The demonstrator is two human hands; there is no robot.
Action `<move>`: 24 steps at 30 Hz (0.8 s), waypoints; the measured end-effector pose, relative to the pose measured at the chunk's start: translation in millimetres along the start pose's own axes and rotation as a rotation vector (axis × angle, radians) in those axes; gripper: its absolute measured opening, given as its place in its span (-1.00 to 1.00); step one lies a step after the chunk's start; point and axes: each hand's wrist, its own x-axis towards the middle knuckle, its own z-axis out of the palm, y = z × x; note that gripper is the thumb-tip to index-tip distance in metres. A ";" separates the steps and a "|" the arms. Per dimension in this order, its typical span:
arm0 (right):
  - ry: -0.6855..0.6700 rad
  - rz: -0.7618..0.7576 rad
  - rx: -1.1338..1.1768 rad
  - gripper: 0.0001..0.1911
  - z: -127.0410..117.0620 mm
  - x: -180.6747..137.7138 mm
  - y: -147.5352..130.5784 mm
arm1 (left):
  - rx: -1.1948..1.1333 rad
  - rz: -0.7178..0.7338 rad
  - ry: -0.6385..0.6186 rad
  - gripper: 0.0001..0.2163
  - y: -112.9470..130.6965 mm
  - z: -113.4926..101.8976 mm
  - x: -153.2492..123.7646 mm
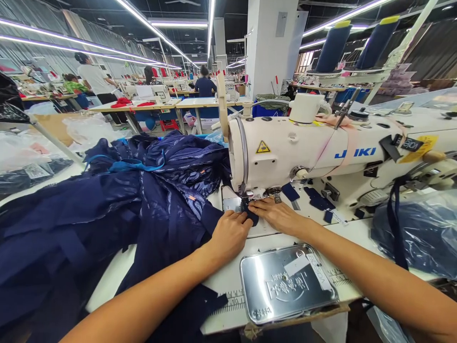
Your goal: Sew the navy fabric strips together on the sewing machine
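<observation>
My left hand [232, 232] is closed on navy fabric [253, 216] just in front of the needle area of a white sewing machine [285, 147]. Its fingers are bent, with the tips partly hidden. Beside it my right hand [273, 214] presses on the same fabric with its fingers together, their tips close to the presser foot [248, 195]. The needle itself is too small to make out. A large heap of navy garments [143, 190] with patterned parts and a bright blue strip [137, 164] lies left of the machine.
A shiny metal tin lid [289, 286] lies at the table's front edge, over a printed ruler [228, 302]. Navy scraps [317, 197] lie under the machine arm. At right is a plastic-wrapped navy bundle [417, 233]; thread cones [332, 47] stand above. People work farther back.
</observation>
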 end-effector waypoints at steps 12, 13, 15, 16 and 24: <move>0.007 0.060 -0.048 -0.50 6.7 2.2 0.5 | 0.036 -0.011 0.045 -0.90 -1.4 6.7 7.3; 0.007 0.066 -0.063 -0.49 8.1 2.3 0.5 | 0.040 -0.010 0.051 -0.90 -1.6 7.3 8.1; 0.002 0.083 -0.088 -0.50 9.6 2.7 0.0 | 0.048 -0.004 0.065 -0.90 -2.1 8.3 9.5; -0.003 0.090 -0.099 -0.50 9.6 3.1 -0.5 | 0.053 -0.002 0.073 -0.90 -2.4 8.8 10.1; 0.002 0.108 -0.119 -0.52 1.4 5.1 -2.7 | 0.086 0.006 0.115 -0.90 -3.0 11.5 12.9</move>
